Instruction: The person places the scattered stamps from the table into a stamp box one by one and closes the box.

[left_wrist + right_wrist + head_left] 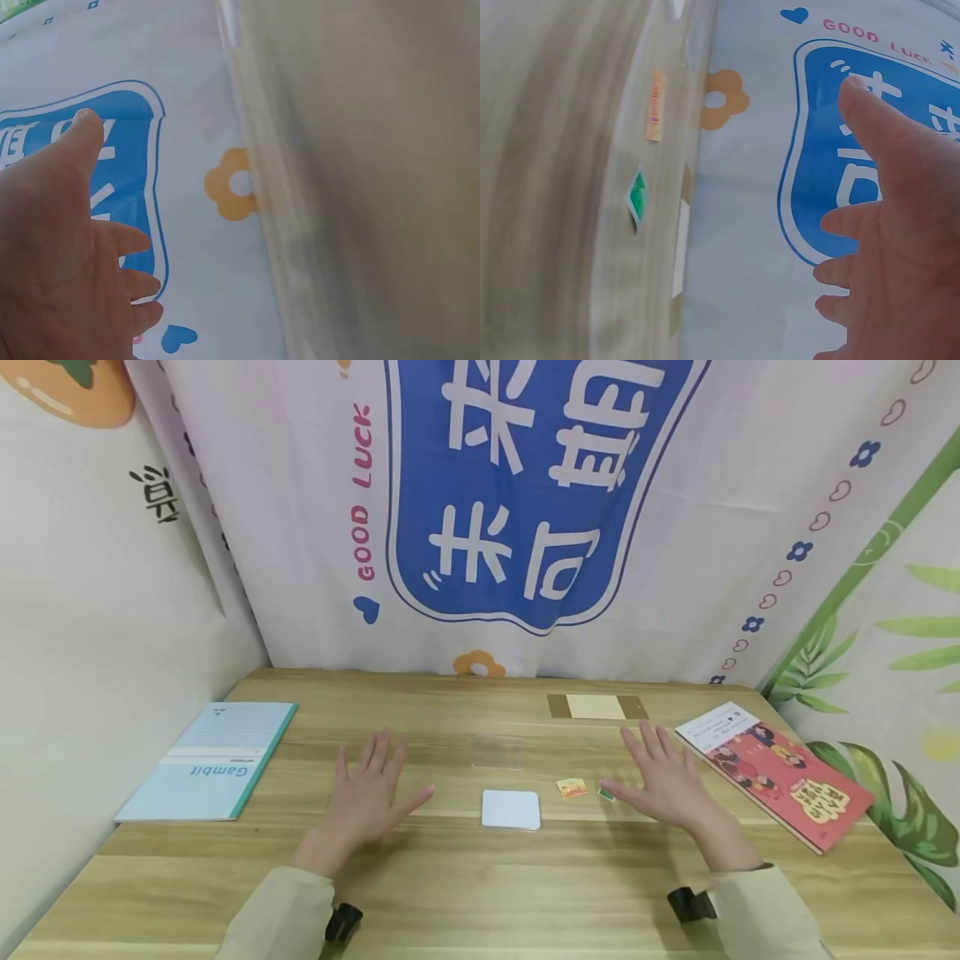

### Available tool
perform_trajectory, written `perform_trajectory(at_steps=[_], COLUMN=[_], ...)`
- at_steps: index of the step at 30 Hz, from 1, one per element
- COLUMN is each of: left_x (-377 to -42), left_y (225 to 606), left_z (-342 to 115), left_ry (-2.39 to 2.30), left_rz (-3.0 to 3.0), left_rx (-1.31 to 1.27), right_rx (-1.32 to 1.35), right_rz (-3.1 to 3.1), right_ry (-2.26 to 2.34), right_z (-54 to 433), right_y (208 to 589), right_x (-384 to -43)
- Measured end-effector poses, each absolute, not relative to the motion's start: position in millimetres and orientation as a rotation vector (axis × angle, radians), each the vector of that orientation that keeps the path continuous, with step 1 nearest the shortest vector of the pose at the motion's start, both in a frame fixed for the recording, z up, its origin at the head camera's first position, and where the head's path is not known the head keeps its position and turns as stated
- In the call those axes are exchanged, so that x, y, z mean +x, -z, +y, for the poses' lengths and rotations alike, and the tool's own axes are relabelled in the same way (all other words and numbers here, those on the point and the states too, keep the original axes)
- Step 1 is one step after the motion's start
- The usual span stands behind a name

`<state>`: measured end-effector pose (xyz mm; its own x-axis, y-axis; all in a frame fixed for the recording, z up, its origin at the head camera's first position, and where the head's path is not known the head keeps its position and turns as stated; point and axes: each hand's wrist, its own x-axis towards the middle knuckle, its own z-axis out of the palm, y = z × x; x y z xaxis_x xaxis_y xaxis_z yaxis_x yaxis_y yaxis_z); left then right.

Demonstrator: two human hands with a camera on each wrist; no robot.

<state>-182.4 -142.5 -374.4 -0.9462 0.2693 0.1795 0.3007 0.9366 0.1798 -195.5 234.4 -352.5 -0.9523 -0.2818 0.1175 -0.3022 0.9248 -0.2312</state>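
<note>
Both hands hover over the wooden table with fingers spread, holding nothing. My left hand (367,797) is between the light blue notebook and a white rounded card (511,810). My right hand (663,781) is beside a small green piece (607,792), its thumb overlapping that piece in the head view. Left of the green piece lies a small yellow-orange picture piece (572,788). Behind the white card lies a clear flat plastic piece (498,752). In the right wrist view the green piece (637,198) and the orange piece (655,106) lie apart from the hand.
A light blue notebook (213,760) lies at the left. On the right is a red illustrated book (787,777). A brown and cream strip (596,707) lies near the back edge. A printed curtain (300,527) hangs behind the table (450,893).
</note>
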Motion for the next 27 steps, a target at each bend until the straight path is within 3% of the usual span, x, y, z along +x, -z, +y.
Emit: perform_trajectory(at_steps=[10, 27], left_x=[-190.2, -207.6], left_y=[366.6, 406.2], left_z=[-128.6, -112.0], left_ry=[0.346, 0.915], left_rz=[-2.962, -2.971], left_rx=[-0.423, -0.545], right_rx=[0.468, 0.547], right_rz=[-3.008, -2.892], right_ry=[-0.392, -0.781], right_z=[224.7, 223.4], right_y=[351.6, 406.0], right_x=[-198.8, -218.9])
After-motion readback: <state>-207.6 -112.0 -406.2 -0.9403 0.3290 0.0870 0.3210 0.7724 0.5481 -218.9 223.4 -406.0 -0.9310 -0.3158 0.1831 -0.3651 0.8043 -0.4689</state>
